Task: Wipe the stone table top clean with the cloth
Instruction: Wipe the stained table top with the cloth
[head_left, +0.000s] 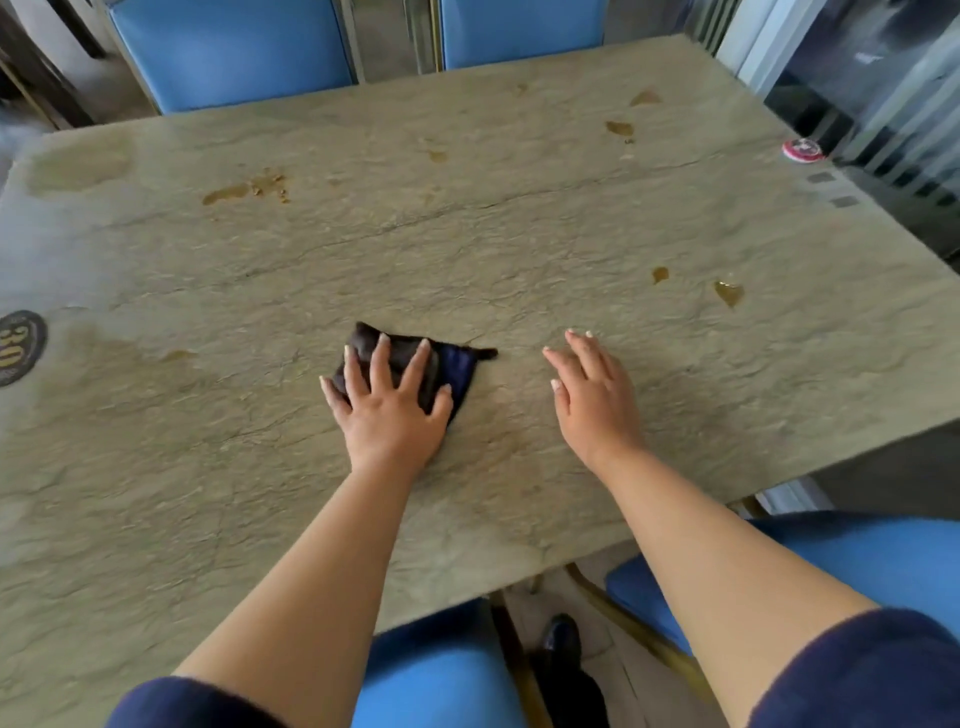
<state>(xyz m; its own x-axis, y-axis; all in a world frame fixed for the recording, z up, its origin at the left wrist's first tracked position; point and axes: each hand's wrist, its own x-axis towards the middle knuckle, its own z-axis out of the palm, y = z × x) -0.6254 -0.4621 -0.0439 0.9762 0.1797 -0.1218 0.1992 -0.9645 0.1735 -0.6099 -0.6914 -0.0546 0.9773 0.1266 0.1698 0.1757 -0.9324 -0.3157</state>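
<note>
Cloth (452, 364), dark, folded, flat on stone surface (519, 234) under spread left hand (387, 400). Right hand (592, 395) released, fingers straight, beside it. Brown stains (730, 292) scattered.

— Where is the head camera looking from?
— It is sitting above the near edge of the tabletop (519, 234), tilting forward and down.
— How close is it sitting?
— Close enough that both forearms are filling the lower frame, while wide-angle bending is curving the far edge.
</note>
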